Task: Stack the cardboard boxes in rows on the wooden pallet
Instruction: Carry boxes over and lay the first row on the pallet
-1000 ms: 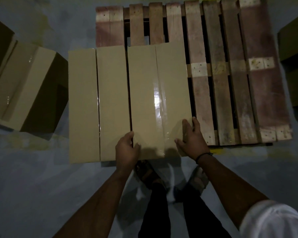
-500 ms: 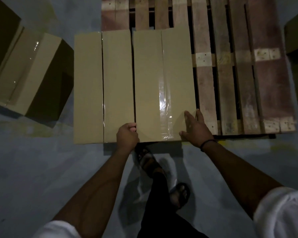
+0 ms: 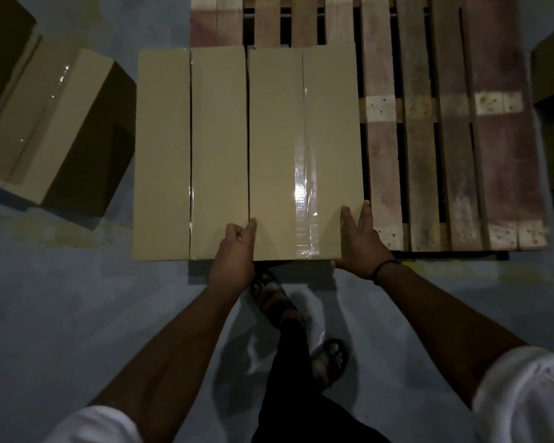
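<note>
At six o'clock the left hand (image 3: 234,254) curls its fingers (image 3: 251,227) over the near corner of the taped box (image 3: 279,139), tips tucked into the crack beside the neighbour box (image 3: 163,139), while the right hand (image 3: 360,247) at five o'clock lies flat, fingers released, against the other near corner. That box sits on the wooden pallet (image 3: 499,161) toward twelve o'clock, tight to its neighbour; it looks light and stiff, its glossy tape likely slick, so bare cardboard corners and side walls are the place to hold. Out at ten o'clock an open carton (image 3: 55,129) waits on the floor (image 3: 61,314).
</note>
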